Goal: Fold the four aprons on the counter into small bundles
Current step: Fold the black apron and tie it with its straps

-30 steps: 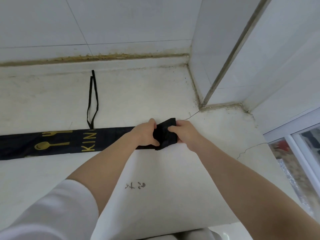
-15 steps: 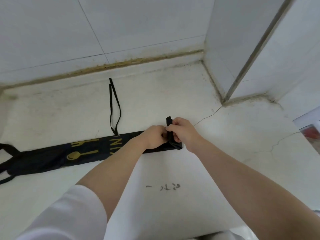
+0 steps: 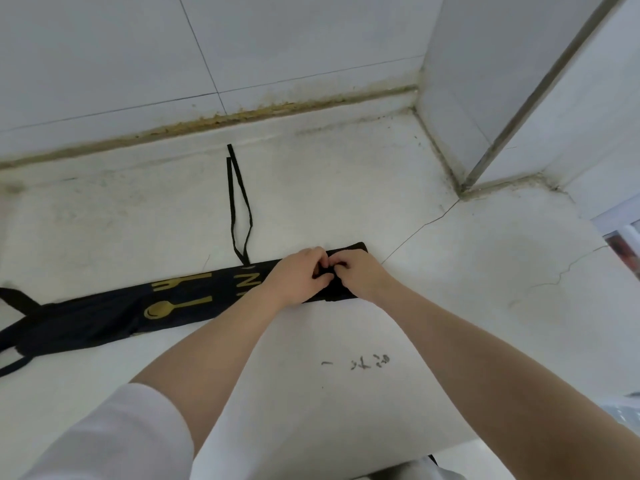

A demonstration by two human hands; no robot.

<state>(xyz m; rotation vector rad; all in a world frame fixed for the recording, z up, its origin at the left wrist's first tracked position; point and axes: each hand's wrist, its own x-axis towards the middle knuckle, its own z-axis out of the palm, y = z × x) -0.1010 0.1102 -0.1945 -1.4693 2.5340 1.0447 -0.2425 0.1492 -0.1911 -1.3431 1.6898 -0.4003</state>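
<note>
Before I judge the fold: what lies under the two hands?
The right end of the black, gold-printed apron, gripped by left hand and right hand. The fold itself is covered.

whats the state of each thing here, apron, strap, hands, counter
apron: folded into a long narrow strip, flat on the counter, right end being rolled.
waist strap: loose, trailing toward the wall.
left hand: gripping the apron's end.
right hand: gripping the same end.
counter: cracked, stained.
</note>
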